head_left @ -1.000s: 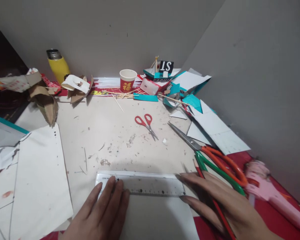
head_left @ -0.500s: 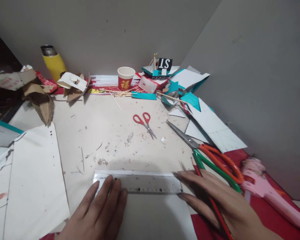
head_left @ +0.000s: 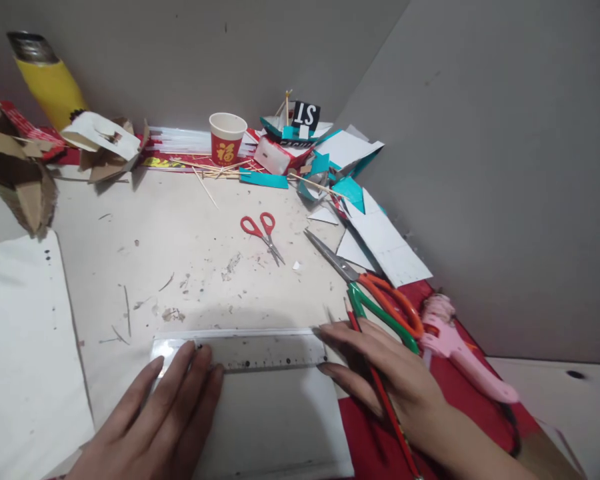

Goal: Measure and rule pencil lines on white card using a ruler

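Observation:
A clear plastic ruler (head_left: 270, 353) lies across the upper part of a white sheet (head_left: 280, 427) in front of me. My left hand (head_left: 165, 413) rests on the ruler's left part, fingers spread and pressing down. At the ruler's right end, my right hand (head_left: 380, 373) touches it with thumb and fingertips. A red pencil (head_left: 386, 400) is held between the fingers of that hand, its tip pointing up and away. Orange-and-green scissors (head_left: 365, 287) lie open just beyond my right hand. Smaller red-handled scissors (head_left: 264, 235) lie open farther up.
Along the back stand a yellow bottle (head_left: 50, 83), a red-and-white paper cup (head_left: 227, 140), cardboard pieces (head_left: 25, 173) and thin sticks. Teal-and-white offcuts (head_left: 380, 233) lie at the right, near a pink glue gun (head_left: 460, 353). A large white sheet (head_left: 25, 347) lies at the left.
The whole view has shifted to the right, so things appear farther left and slightly higher. Both hands keep nearly the same place on the ruler, with the pencil still in my right hand.

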The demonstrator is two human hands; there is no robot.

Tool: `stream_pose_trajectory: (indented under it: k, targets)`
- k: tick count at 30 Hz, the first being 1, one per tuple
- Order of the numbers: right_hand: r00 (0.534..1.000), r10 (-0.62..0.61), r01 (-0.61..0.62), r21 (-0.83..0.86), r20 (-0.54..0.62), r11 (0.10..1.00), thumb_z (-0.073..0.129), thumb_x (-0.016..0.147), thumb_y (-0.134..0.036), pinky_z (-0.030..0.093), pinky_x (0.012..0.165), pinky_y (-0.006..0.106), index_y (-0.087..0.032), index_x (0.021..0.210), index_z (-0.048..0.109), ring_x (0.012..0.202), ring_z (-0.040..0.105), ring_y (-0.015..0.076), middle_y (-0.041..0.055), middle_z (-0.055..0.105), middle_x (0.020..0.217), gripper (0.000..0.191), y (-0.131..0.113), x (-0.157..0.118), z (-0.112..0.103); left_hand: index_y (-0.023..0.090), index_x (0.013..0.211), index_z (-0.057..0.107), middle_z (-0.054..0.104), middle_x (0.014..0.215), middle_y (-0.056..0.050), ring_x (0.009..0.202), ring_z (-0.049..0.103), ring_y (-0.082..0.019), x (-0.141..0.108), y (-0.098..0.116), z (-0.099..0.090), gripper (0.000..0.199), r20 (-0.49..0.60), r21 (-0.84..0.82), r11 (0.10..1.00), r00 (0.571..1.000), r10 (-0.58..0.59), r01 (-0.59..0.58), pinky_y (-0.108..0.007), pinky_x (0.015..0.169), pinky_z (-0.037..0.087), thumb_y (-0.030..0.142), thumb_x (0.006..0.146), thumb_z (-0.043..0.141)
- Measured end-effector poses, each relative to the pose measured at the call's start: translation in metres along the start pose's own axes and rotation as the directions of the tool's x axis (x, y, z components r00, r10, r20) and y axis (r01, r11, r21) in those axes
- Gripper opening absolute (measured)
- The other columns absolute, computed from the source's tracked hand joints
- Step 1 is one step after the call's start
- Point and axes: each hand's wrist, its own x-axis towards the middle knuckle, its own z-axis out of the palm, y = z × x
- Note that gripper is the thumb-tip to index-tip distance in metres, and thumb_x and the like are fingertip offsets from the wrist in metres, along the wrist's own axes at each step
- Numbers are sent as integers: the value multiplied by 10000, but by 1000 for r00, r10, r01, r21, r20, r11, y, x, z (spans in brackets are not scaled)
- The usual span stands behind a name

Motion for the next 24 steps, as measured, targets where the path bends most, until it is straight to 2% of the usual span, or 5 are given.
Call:
stream_pose_trajectory:
  k: [6, 17, 24]
  targets:
    - [1000, 14, -13, 18, -15, 1000, 615, 912, -204, 564, 724, 337, -244, 1299, 542, 885, 672, 208, 69, 706, 1033, 396, -1, 0, 0, 145, 1530, 149, 564, 1392, -108, 1488, 97, -246, 1, 1, 4, 658, -19, -4, 1000, 1000, -18, 18, -412, 1202, 38, 241, 921, 382]
    - [1000, -8, 8, 37, -3, 999, 625, 899, -174, 550, 709, 319, -227, 1285, 539, 831, 662, 191, 65, 700, 1005, 399, -2, 2, -1, 131, 1458, 287, 541, 1399, -136, 1487, 98, -274, 3, 0, 2, 578, -17, 26, 1000, 1000, 6, -6, -421, 1199, 56, 221, 898, 397]
    - [1000, 5, -5, 4, -19, 1000, 620, 900, -185, 555, 673, 303, -262, 1267, 561, 789, 675, 190, 47, 710, 973, 379, -1, 1, 0, 197, 1356, 463, 552, 1399, -68, 1466, 163, -247, 7, 1, -3, 429, 14, 90, 996, 1000, -14, 13, -383, 1184, 97, 276, 938, 403]
